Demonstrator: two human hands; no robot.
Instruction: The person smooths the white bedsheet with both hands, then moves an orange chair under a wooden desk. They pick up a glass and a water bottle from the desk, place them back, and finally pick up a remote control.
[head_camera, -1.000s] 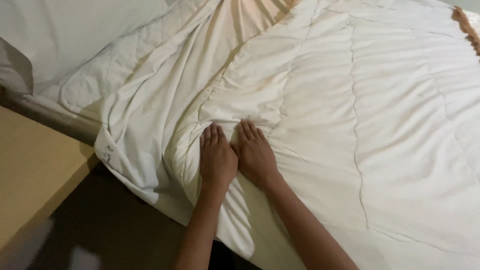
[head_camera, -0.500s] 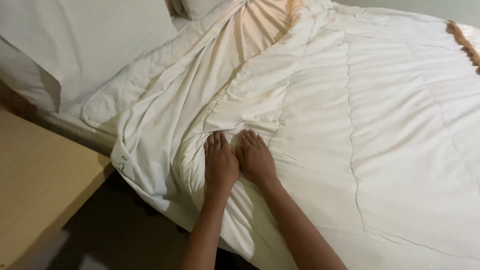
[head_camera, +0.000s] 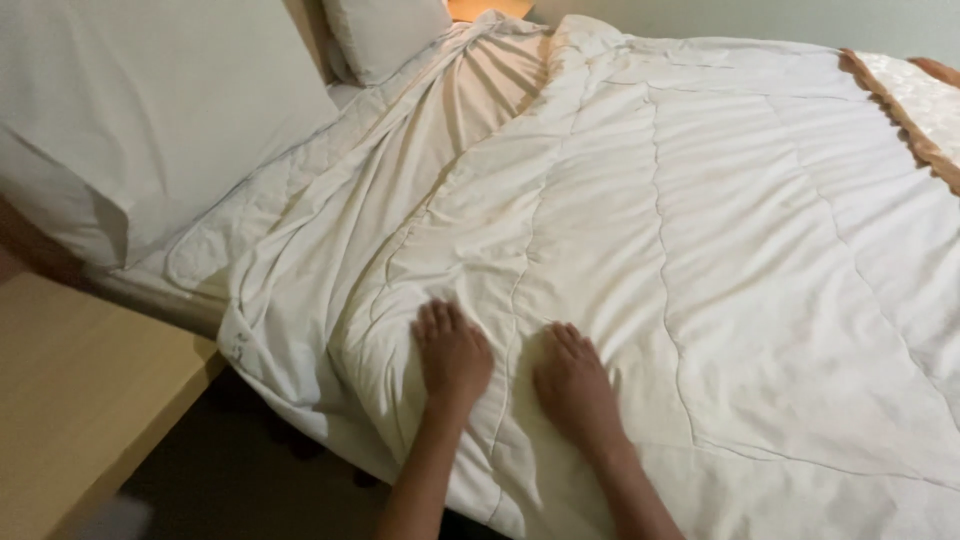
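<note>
Both hands lay flat, fingers spread and gripping nothing: the left hand (head_camera: 452, 350) and right hand (head_camera: 574, 382) pressed side by side, slightly apart, on the cream quilted cotton duvet (head_camera: 700, 250). They rested near the bed's near edge, by a white rectangular pillow (head_camera: 130, 120).

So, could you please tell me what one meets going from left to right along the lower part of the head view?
Wooden table → left hand → right hand, both flat on the white quilt.
</note>
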